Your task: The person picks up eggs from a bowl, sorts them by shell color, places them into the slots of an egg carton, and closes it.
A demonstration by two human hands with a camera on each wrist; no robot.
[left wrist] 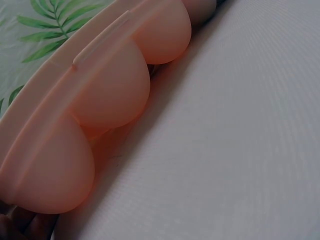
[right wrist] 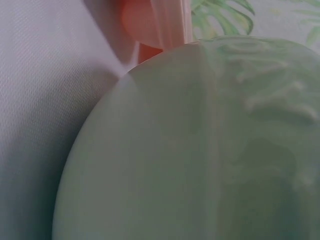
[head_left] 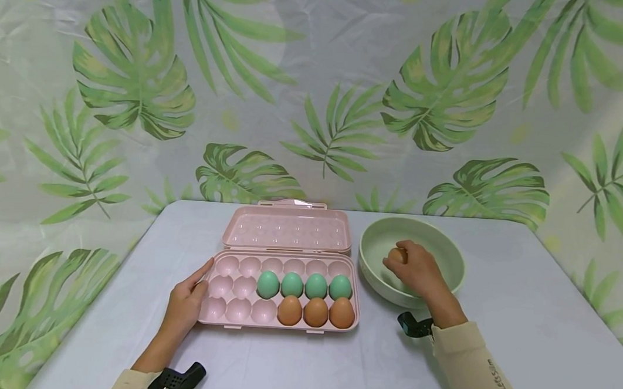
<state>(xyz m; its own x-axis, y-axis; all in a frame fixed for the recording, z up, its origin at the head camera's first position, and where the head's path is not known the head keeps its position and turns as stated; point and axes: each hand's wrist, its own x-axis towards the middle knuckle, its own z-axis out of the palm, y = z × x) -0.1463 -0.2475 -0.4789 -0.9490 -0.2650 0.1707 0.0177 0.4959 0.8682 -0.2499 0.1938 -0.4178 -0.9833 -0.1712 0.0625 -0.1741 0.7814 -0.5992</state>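
A pink egg tray (head_left: pixel 232 299) lies open on the table, its lid (head_left: pixel 287 228) folded back. Several green eggs (head_left: pixel 304 285) fill its middle row and three brown eggs (head_left: pixel 315 311) its front row, all on the right side. My left hand (head_left: pixel 186 301) rests against the tray's left edge with straight fingers. My right hand (head_left: pixel 412 268) reaches into the pale green bowl (head_left: pixel 446 254) and grips a brown egg (head_left: pixel 396 255). The left wrist view shows only the tray's underside cups (left wrist: pixel 115 90). The bowl's outer wall (right wrist: pixel 200 150) fills the right wrist view.
The white table (head_left: pixel 523 299) runs wide to the right of the bowl and in front of the tray. A leaf-print curtain (head_left: pixel 316 101) hangs behind the table. The tray's left cups hold no eggs.
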